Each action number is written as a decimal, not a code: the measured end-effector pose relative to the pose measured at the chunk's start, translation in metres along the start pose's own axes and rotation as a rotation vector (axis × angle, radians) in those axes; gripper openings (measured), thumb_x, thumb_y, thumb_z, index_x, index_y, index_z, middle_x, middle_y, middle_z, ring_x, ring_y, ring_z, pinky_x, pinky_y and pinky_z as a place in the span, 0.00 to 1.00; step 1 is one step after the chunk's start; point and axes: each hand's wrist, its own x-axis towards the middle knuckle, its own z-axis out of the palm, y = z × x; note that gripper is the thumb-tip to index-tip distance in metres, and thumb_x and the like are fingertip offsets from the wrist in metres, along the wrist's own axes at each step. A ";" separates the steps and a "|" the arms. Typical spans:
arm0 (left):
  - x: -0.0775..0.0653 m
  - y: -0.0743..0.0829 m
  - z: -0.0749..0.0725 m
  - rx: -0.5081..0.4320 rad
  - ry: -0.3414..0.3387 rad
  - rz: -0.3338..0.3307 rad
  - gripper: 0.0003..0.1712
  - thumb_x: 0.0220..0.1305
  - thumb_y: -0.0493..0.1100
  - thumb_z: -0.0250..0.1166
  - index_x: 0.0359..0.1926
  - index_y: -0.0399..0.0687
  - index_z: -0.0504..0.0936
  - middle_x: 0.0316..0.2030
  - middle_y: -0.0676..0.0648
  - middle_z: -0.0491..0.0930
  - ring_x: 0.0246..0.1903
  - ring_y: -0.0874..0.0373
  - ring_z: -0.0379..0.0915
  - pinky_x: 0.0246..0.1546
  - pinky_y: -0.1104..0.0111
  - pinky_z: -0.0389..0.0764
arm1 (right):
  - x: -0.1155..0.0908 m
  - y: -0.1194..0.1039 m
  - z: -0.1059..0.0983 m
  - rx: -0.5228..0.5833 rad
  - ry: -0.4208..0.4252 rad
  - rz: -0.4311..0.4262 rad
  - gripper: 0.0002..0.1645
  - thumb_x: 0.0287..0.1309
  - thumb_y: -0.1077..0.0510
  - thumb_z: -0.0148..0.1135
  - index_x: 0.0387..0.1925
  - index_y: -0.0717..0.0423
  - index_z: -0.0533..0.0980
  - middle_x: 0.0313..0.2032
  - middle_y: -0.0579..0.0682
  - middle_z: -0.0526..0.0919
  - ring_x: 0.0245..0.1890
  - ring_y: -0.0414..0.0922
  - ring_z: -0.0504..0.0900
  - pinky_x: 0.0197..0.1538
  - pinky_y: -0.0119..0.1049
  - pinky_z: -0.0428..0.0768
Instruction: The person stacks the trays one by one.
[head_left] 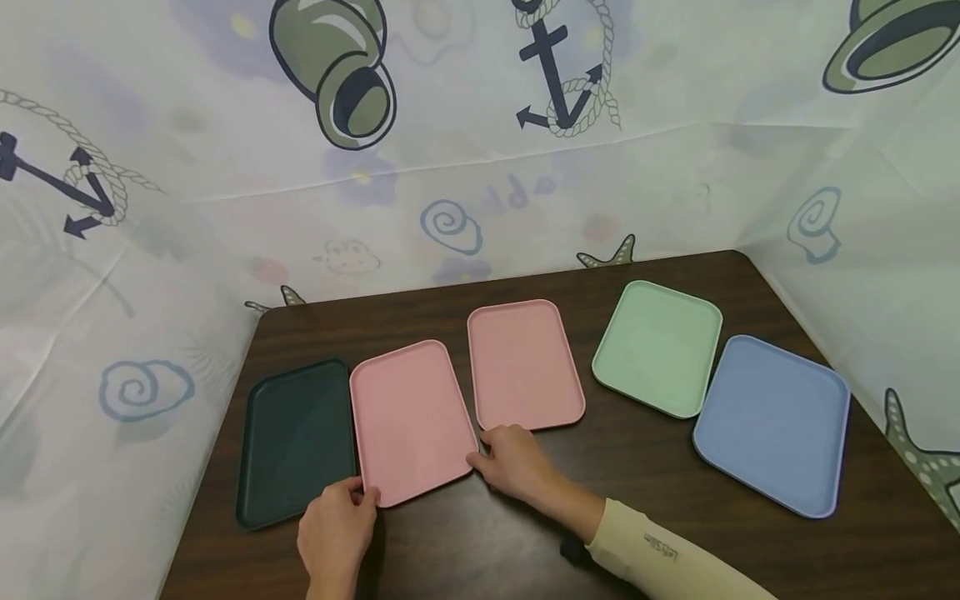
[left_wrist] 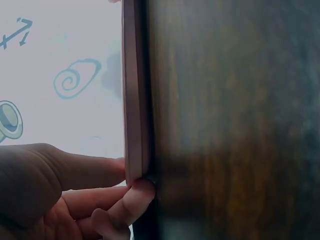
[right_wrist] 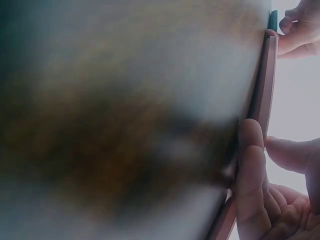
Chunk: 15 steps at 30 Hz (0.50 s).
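A pink rectangular tray (head_left: pixel 412 425) lies between a dark green tray (head_left: pixel 300 442) and a second pink tray (head_left: pixel 525 367). At its near left corner my left hand (head_left: pixel 337 529) pinches the rim. My right hand (head_left: pixel 521 467) grips the near right corner, its fingers close to the second pink tray's lower edge. Seen from the left wrist, the thumb and fingertips meet around the end of the pink tray's side (left_wrist: pixel 134 90). The right wrist view has the thumb on top and the fingers against the outer side of that pink tray (right_wrist: pixel 263 95).
Farther right on the dark wooden table (head_left: pixel 480 542) lie a light green tray (head_left: pixel 660 350) and a blue tray (head_left: pixel 772 425), their edges close together. Patterned white cloth (head_left: pixel 480 183) rises behind and at both sides. A small black object (head_left: pixel 575 552) is beside the right sleeve.
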 end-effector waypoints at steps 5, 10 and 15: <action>0.001 0.001 0.001 -0.018 -0.005 0.021 0.17 0.58 0.44 0.67 0.46 0.39 0.86 0.24 0.51 0.82 0.22 0.55 0.75 0.20 0.57 0.73 | 0.003 -0.002 0.001 -0.012 -0.003 0.016 0.10 0.58 0.54 0.67 0.26 0.55 0.81 0.09 0.35 0.67 0.13 0.35 0.68 0.23 0.32 0.67; 0.002 0.000 -0.001 -0.032 -0.041 -0.001 0.19 0.59 0.44 0.67 0.49 0.39 0.85 0.25 0.52 0.82 0.23 0.55 0.75 0.23 0.56 0.72 | 0.003 -0.004 0.002 0.003 0.001 0.021 0.10 0.57 0.55 0.68 0.24 0.55 0.80 0.08 0.35 0.68 0.12 0.34 0.68 0.22 0.32 0.67; 0.001 -0.002 -0.002 -0.049 -0.074 -0.026 0.21 0.60 0.45 0.66 0.52 0.39 0.83 0.24 0.53 0.80 0.24 0.55 0.73 0.25 0.55 0.72 | 0.003 -0.002 0.004 -0.014 0.017 0.010 0.09 0.55 0.56 0.69 0.24 0.56 0.80 0.09 0.35 0.69 0.13 0.34 0.68 0.22 0.32 0.67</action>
